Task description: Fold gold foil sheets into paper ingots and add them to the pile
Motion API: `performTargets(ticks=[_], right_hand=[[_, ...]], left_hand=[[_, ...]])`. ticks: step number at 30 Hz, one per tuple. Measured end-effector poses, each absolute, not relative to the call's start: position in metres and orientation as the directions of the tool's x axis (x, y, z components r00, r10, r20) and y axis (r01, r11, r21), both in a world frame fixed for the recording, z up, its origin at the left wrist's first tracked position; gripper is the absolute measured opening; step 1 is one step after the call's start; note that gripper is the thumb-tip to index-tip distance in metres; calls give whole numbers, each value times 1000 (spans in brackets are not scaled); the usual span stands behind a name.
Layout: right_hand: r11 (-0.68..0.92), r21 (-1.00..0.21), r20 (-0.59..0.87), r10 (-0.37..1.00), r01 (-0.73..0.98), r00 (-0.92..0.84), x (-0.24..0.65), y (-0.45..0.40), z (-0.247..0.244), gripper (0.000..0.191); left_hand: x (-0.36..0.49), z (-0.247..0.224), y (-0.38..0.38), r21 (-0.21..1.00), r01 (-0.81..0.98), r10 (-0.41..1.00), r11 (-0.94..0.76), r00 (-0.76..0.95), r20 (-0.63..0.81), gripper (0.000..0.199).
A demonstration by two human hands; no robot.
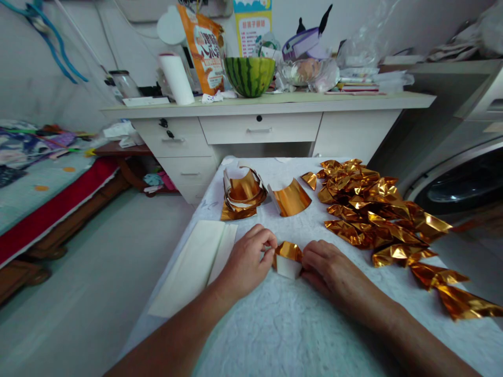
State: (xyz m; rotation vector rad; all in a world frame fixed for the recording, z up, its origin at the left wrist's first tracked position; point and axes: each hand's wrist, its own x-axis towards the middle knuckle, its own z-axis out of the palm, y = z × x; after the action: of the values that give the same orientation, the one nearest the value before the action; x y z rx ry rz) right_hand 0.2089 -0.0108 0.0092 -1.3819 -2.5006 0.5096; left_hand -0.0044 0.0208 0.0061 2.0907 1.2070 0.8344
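Between my two hands, low on the cloth-covered table, a partly folded gold foil sheet [288, 261] shows its white side toward me and gold along the top. My left hand [251, 256] pinches its left edge between thumb and fingers. At its right edge, my right hand [326, 264] has its fingers closed on the sheet. Behind them lies a single curved gold sheet [293, 198], with a curled stack of gold sheets [243, 191] to its left. Many folded gold foil pieces [365, 204] are heaped on the right.
White paper [192, 262] lies on the left of the table [259, 335]. Beyond stands a white desk [259, 128] bearing a half watermelon [249, 76], an orange bag [206, 52] and a white roll [176, 78]. A bed is at left, a washing machine [463, 178] at right.
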Motion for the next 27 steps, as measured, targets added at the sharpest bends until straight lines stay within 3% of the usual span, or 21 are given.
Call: performTargets(ticks=[9,22,27], right_hand=[[531,-380,59,831,757,-553,209,-13,10,13],[644,-180,134,765,744,-630,203,-15,3,18],[622,-217,160,783,752,-601,206,-16,2,21]], left_hand=[[-7,-5,24,622,582,812,-523,562,157,20],[-15,5,27,531,585,720,-613,691,69,27],[-13,9,24,512,607,732,-608,678,67,23]])
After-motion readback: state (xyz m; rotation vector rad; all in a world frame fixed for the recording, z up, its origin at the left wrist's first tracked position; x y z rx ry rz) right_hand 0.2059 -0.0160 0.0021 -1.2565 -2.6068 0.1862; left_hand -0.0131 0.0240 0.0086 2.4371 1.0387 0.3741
